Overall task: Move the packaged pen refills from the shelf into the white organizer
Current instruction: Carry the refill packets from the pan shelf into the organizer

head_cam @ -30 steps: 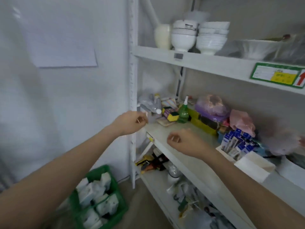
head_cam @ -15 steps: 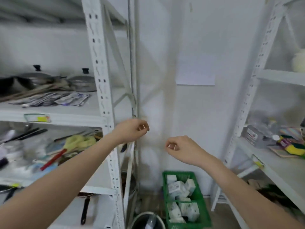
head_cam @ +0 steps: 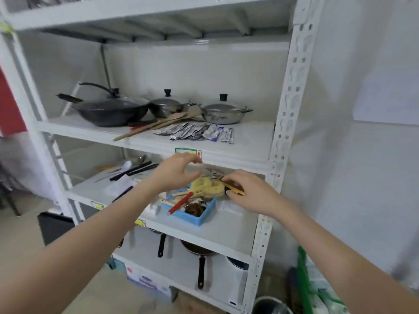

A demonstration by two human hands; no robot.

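Both hands at the white metal shelf (head_cam: 226, 152)
Flat, glossy refill packets (head_cam: 195, 131) fan out near its front edge; left hand (head_cam: 174, 175) hovers loosely curled (holding nothing), right hand (head_cam: 251, 193) pinches a slim yellow stick (head_cam: 235, 189) beside the blue plastic tray (head_cam: 199, 217)

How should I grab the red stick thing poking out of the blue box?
Probably by its free lower end. The red-handled tool lies slanted in the blue box, its lower-left end sticking out over the box's near corner, its upper end buried under the yellowish brush. Come from the front left, pinch that end, and draw it out along its own slant. The left hand hovers nearest.
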